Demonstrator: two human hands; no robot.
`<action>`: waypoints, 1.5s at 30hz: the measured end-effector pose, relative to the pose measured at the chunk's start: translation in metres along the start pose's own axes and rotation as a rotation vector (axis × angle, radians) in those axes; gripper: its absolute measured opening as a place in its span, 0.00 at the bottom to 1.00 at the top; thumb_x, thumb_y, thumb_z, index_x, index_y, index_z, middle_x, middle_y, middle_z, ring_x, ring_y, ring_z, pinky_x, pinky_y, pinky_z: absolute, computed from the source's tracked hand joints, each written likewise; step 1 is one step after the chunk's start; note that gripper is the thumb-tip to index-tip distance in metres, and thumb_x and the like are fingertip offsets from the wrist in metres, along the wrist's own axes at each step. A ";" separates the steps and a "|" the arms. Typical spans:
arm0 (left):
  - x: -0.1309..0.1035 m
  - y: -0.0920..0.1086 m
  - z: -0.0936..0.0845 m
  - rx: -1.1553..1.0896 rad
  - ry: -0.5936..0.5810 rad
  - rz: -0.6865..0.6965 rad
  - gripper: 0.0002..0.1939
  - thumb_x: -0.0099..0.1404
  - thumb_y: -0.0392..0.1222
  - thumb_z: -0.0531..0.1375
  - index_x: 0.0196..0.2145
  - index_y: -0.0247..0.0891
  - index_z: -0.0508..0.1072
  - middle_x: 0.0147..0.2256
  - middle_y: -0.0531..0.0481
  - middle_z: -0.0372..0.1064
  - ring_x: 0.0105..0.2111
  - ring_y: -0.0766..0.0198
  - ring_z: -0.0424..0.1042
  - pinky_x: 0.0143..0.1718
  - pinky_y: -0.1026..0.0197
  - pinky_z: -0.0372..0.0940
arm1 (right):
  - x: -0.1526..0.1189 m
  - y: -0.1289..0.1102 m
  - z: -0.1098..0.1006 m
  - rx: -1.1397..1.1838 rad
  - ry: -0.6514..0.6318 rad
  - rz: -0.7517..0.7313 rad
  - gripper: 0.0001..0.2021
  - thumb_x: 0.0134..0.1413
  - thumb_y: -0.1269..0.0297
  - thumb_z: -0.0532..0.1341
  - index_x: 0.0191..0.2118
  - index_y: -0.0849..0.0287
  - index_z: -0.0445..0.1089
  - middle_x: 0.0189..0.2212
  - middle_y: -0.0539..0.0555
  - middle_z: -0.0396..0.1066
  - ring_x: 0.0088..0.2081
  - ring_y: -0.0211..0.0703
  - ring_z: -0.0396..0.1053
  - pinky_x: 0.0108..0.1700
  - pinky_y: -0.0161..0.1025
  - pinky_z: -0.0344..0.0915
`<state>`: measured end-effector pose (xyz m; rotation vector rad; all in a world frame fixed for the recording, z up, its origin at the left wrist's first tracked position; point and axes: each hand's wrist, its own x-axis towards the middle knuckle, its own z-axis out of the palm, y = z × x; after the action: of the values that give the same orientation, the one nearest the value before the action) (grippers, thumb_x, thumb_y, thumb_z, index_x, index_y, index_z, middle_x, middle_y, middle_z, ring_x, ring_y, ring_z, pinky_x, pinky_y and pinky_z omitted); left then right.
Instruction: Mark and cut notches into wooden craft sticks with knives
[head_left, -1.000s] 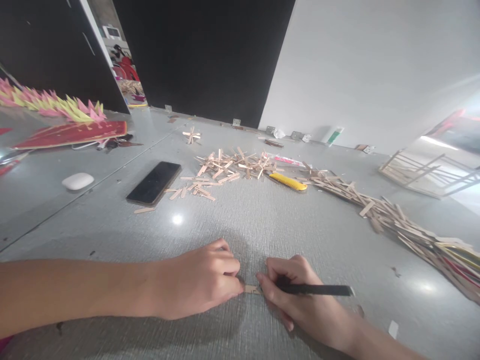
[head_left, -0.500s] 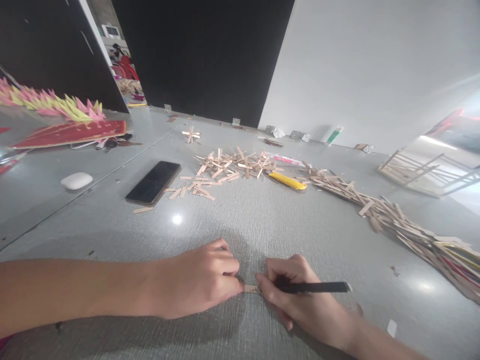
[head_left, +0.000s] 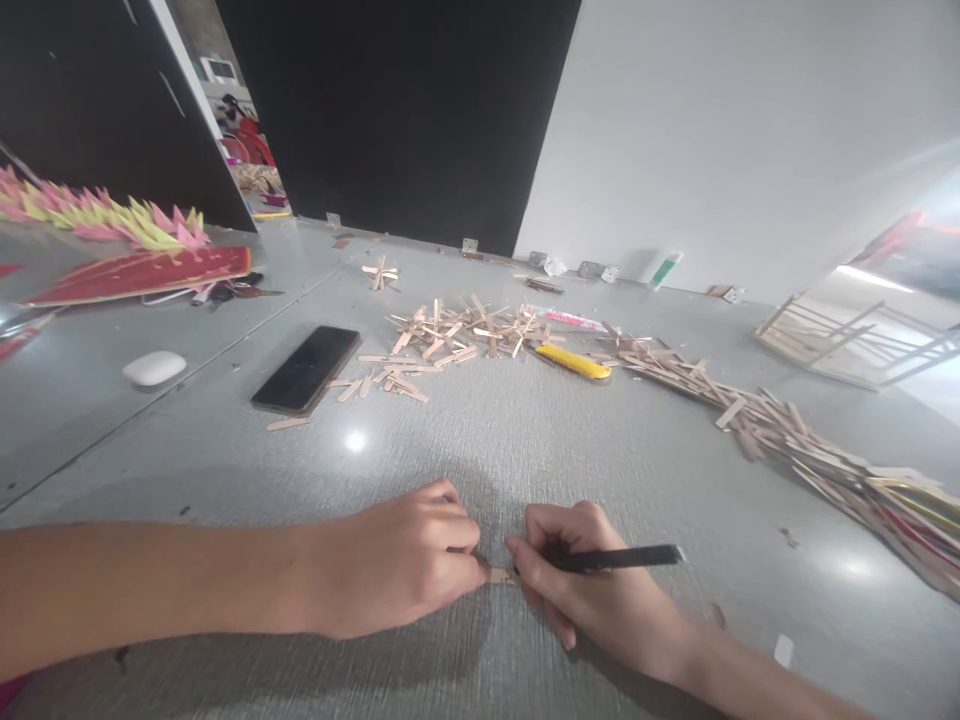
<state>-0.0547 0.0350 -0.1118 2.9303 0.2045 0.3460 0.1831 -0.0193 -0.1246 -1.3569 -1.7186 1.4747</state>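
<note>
Pressed to the grey table, my left hand (head_left: 412, 560) pins a small wooden stick (head_left: 499, 576) under its closed fingertips. Only a short piece of the stick shows between my two hands, with faint dark marks on it. My right hand (head_left: 585, 580) is closed around a black pen (head_left: 626, 558), whose back end points right. The pen's tip is hidden behind my fingers, close to the stick's right end, so I cannot tell whether it touches the wood.
Beyond my hands lie a phone (head_left: 307, 368), a pile of short wooden sticks (head_left: 465, 330) and a yellow cutter (head_left: 574, 362). Long sticks (head_left: 757, 415) stretch along the right. A white case (head_left: 154, 368) and a red board (head_left: 150, 275) are on the left; a stick frame (head_left: 832, 340) stands at right.
My right hand has shifted slightly up and left, and the pen's back end has tilted up. My left hand stays in place on the stick.
</note>
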 end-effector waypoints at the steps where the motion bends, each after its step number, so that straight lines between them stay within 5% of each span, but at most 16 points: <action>1: 0.000 0.000 0.000 -0.004 0.005 0.003 0.13 0.75 0.29 0.52 0.36 0.36 0.75 0.29 0.51 0.66 0.26 0.63 0.60 0.42 0.58 0.64 | 0.000 0.001 0.000 0.006 -0.004 0.001 0.22 0.66 0.56 0.63 0.24 0.54 0.55 0.12 0.43 0.62 0.13 0.30 0.58 0.18 0.30 0.53; 18: 0.000 0.000 0.001 -0.019 0.017 -0.012 0.14 0.74 0.28 0.52 0.35 0.36 0.75 0.28 0.52 0.65 0.26 0.63 0.60 0.43 0.58 0.64 | 0.004 0.002 0.000 -0.071 0.025 -0.026 0.21 0.64 0.58 0.61 0.22 0.53 0.53 0.13 0.40 0.50 0.12 0.29 0.53 0.13 0.27 0.47; 45: 0.000 0.001 0.001 -0.010 -0.015 -0.017 0.13 0.75 0.29 0.53 0.38 0.35 0.77 0.29 0.50 0.66 0.28 0.62 0.62 0.42 0.56 0.64 | 0.002 -0.004 -0.003 -0.174 0.007 -0.029 0.20 0.66 0.63 0.56 0.21 0.53 0.51 0.10 0.40 0.51 0.11 0.29 0.53 0.15 0.28 0.47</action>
<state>-0.0549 0.0339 -0.1122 2.9188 0.2253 0.3217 0.1837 -0.0156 -0.1204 -1.4157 -1.8906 1.3284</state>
